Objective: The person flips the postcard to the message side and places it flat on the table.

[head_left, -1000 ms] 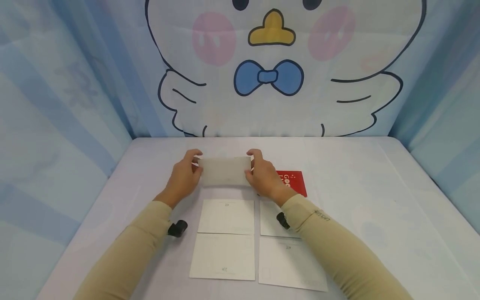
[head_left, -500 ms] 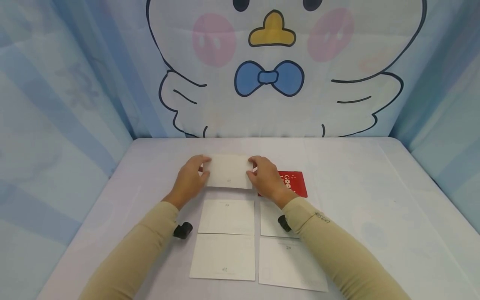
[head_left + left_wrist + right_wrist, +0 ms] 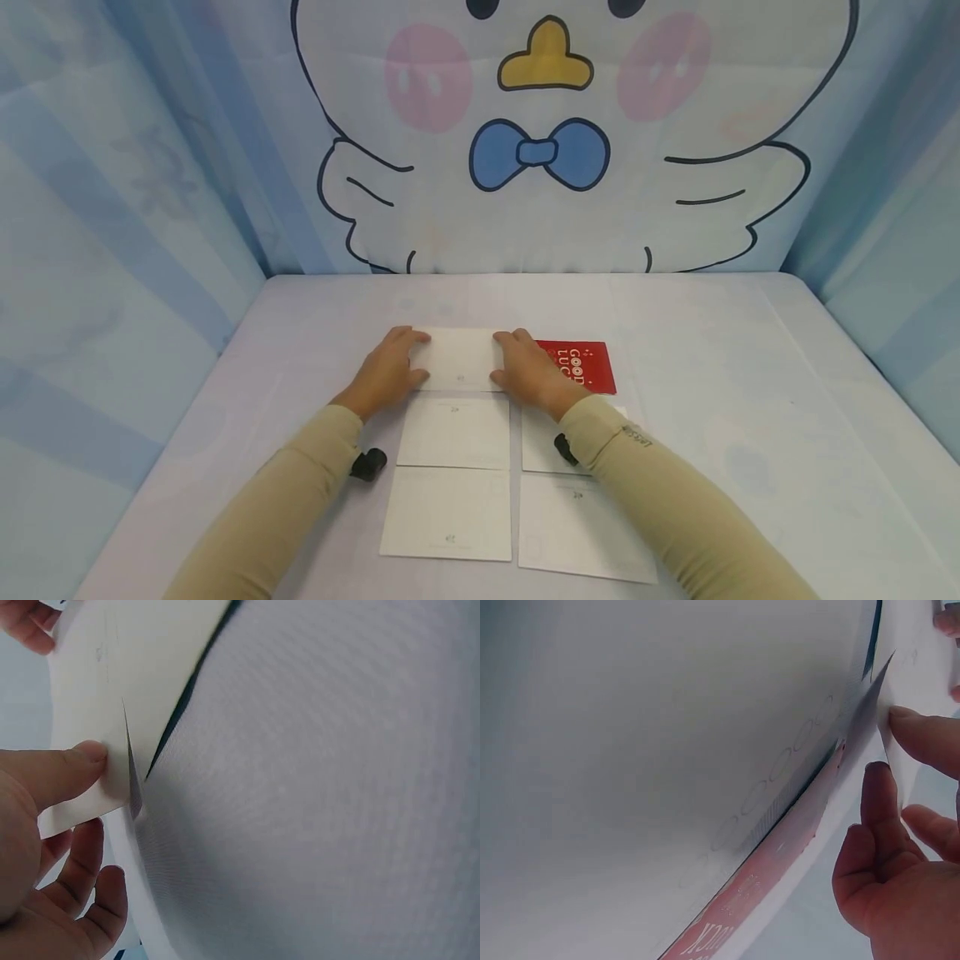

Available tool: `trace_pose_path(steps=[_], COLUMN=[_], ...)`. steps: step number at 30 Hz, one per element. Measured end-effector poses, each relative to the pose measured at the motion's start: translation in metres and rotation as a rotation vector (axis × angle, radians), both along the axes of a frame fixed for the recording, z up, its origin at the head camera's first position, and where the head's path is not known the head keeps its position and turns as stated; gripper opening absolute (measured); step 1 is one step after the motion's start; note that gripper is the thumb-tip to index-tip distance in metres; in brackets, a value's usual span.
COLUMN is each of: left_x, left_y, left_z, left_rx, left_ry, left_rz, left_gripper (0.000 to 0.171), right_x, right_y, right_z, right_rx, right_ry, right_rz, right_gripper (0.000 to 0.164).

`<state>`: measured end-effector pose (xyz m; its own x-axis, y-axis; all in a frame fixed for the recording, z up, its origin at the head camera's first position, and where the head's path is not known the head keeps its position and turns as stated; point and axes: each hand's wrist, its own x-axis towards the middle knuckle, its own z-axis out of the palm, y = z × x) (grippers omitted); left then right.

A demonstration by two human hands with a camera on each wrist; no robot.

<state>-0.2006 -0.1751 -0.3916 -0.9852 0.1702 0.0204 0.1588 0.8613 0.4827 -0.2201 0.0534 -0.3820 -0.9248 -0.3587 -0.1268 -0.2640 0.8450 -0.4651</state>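
A cream-white card with a small printed mark lies between my two hands at the top of the left column of cards. My left hand pinches its left edge; the left wrist view shows the thumb on top and fingers below. At the opposite edge, my right hand pinches the card too. In both wrist views it stays slightly lifted off the table. Its near edge meets a similar white card. Beside my right hand is a red card lettered "GOOD LUCK", partly covered by that hand.
Another white card lies nearest in the left column. Two more form the right column: a near card and a farther card, partly hidden by my right sleeve. A printed curtain hangs behind the white table.
The held card has tilted down from nearly upright to almost flat and come toward me, meeting the card below it. Both hands have lowered with it, the left shifting slightly right.
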Motion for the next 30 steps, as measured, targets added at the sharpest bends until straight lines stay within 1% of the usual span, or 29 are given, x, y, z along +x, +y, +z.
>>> trace_pose_path(steps=[10,16,21,25,27,30], left_x=[-0.0007,-0.0013,-0.0009,-0.0011,-0.0014,-0.0031], left_y=[0.0037,0.0044,0.0032,0.0016,0.0008,0.0003], left_z=[0.0008,0.0005,0.0012,0.0015,0.0014,0.0006], left_rx=[-0.019,-0.067,-0.084,-0.13,-0.161,-0.199], left_ry=[-0.078,-0.11,-0.13,-0.12,-0.102,-0.08], left_rz=[0.016,-0.001,-0.011,-0.017,-0.011,-0.023], left_gripper=[0.056,0.057,0.057,0.056,0.056,0.053], right_x=[0.0017,0.0025,0.0024,0.0026,0.003,0.0034], right_y=[0.0002,0.0006,0.0013,0.001,0.0003,-0.0008], right_z=[-0.0026,-0.0031,-0.0029,-0.0019,-0.0015,-0.0007], right_rx=[0.058,0.118,0.151,0.168,0.173,0.195], right_ry=[-0.015,0.006,0.021,0.014,0.013,0.03], right_rz=[0.015,0.034,0.056,0.062,0.06,0.064], right_gripper=[0.069,0.069,0.068,0.066,0.066,0.064])
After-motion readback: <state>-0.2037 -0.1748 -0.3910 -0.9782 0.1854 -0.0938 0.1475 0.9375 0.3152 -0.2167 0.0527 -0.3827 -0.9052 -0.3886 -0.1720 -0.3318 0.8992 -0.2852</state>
